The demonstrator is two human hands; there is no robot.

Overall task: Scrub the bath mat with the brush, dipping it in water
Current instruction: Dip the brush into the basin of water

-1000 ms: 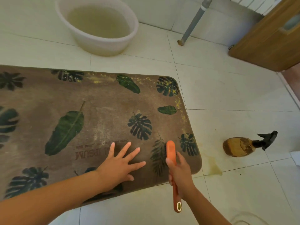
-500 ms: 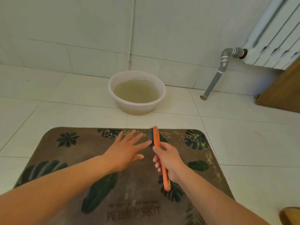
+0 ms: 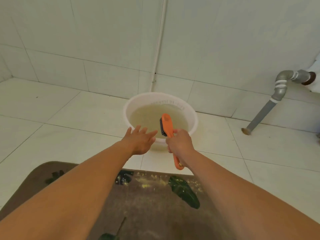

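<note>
My right hand [image 3: 180, 142] grips the handle of an orange brush [image 3: 167, 124] with dark bristles. The brush head is held over the yellowish water in a white plastic basin [image 3: 192, 122] on the tiled floor; whether the bristles touch the water I cannot tell. My left hand [image 3: 141, 140] hovers open, fingers spread, at the basin's near rim beside the brush. The brown bath mat [image 3: 152, 205] with dark green leaf prints and yellow specks lies below, mostly hidden under my two forearms.
White tiled wall rises right behind the basin, with a thin white pipe [image 3: 158, 49] running down it. A grey metal pipe [image 3: 270, 104] slants into the floor at the right. Pale floor tiles surround the mat and basin.
My view has tilted up from the mat to the basin. Both hands left the mat and reached forward; the brush went from the mat's surface to over the basin water.
</note>
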